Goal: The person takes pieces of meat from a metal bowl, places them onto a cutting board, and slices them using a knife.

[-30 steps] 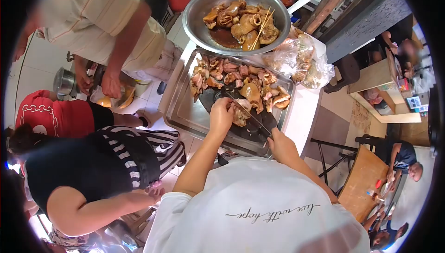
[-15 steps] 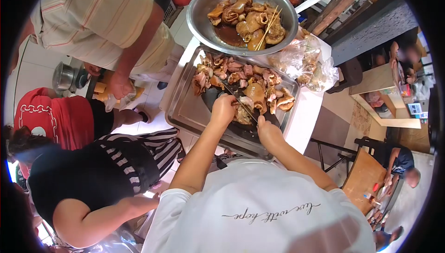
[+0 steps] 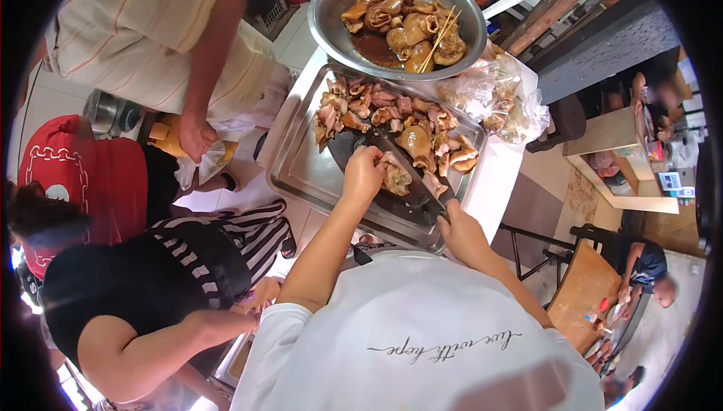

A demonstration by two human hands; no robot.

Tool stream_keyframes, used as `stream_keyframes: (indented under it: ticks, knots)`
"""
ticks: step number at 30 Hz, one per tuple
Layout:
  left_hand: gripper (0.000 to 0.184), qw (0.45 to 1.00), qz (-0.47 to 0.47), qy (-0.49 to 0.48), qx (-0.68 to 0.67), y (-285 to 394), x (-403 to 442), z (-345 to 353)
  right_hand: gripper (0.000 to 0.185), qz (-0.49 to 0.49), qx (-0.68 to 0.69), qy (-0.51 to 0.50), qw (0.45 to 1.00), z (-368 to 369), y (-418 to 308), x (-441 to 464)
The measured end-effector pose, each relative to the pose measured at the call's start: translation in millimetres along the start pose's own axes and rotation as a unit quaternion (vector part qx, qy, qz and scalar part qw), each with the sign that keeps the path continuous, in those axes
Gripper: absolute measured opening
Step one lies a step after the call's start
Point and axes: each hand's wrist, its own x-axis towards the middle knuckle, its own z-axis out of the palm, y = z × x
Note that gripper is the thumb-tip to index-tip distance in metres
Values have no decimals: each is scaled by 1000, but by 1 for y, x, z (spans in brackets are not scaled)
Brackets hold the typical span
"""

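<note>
Knife (image 3: 416, 180) right of frame centre, its handle gripped by the closed right hand (image 3: 462, 229); left hand (image 3: 364, 173), fingers pinched, holds a meat chunk (image 3: 397, 178) near frame centre; cut meat (image 3: 382, 100) above, in a steel tray (image 3: 303, 176).

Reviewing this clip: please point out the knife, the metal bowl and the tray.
Knife (image 3: 413, 175): head view, on the middle of the blade.
Metal bowl (image 3: 330, 21): head view, on the bare inner wall at its left.
Tray (image 3: 296, 161): head view, on the bare metal floor at its left.
</note>
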Motion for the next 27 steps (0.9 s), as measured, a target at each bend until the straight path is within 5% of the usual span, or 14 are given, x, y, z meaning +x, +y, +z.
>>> stream_keyframes:
  ticks: [12,15,17,18,20,27]
  knots:
    - [8,998,27,-32,53,5,15,1,23,9,-43,-64,997,14,-9,9]
    - [7,997,42,-42,56,0,18,3,48,0,0,-55,998,30,-2,33]
    - [7,996,53,-41,59,-2,20,4,63,-88,-10,50,995,64,18,57]
    - [8,996,49,-38,60,-1,18,3,63,-89,-7,52,995,62,16,61]
    - [8,996,48,-38,62,1,13,4,27,-92,3,51,994,59,12,63]
    - [13,999,-17,27,30,9,-6,4,25,18,-1,-61,998,27,33,1]
